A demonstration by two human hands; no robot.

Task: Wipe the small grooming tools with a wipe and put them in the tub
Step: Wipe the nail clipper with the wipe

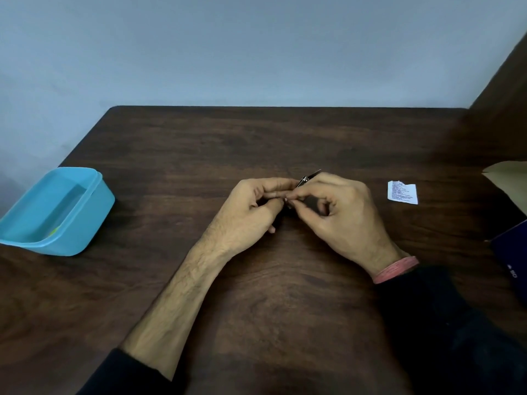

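Scanning the surface (256, 143), we see the tub (54, 212) at nine o'clock, well apart; our left hand (251, 206) and right hand (339, 209) pinch the metal tool (306, 178) at centre. Small and slick, it may slip.

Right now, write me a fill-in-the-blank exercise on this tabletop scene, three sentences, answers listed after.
1. The tub at the table's left edge is coloured ____.
2. The small metal tool is pinched between the left hand and the ____ hand.
3. The torn white packet lies on the ____ side of the hands, flat on the table.

Missing words: blue; right; right
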